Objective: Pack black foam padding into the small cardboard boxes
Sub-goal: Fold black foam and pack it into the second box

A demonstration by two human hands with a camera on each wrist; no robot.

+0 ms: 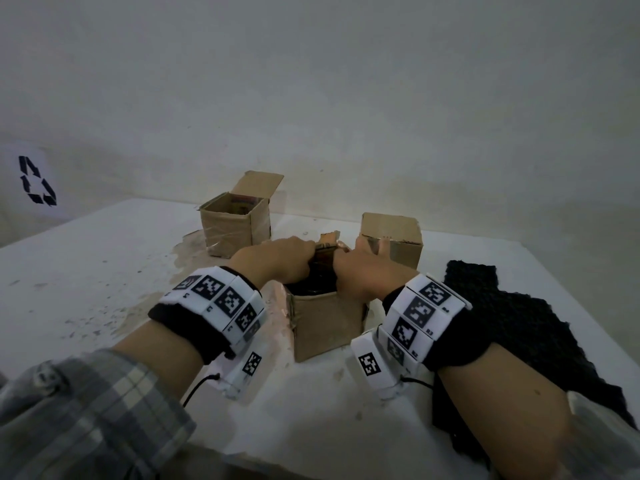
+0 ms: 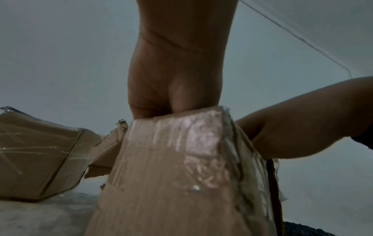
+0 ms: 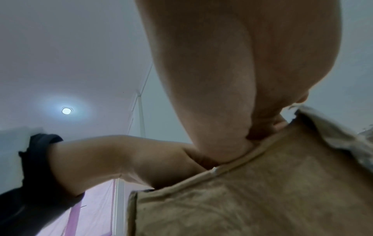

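Observation:
A small open cardboard box (image 1: 327, 329) stands near me at the table's middle, with black foam (image 1: 311, 285) showing inside its mouth. Both hands reach over its top. My left hand (image 1: 278, 261) bends down into the left side and my right hand (image 1: 362, 273) into the right side, close to the torn far flap (image 1: 327, 240). In the left wrist view my left hand (image 2: 175, 71) drops behind the taped box wall (image 2: 171, 175). In the right wrist view my right hand (image 3: 242, 79) does the same behind the box wall (image 3: 252, 191). All fingertips are hidden inside.
An open box (image 1: 232, 226) with its lid flap up stands at the back left, and a closed box (image 1: 391, 240) at the back right. A large black foam sheet (image 1: 519, 327) lies on the white table (image 1: 86, 271) at the right, reaching the front edge. A wall rises behind.

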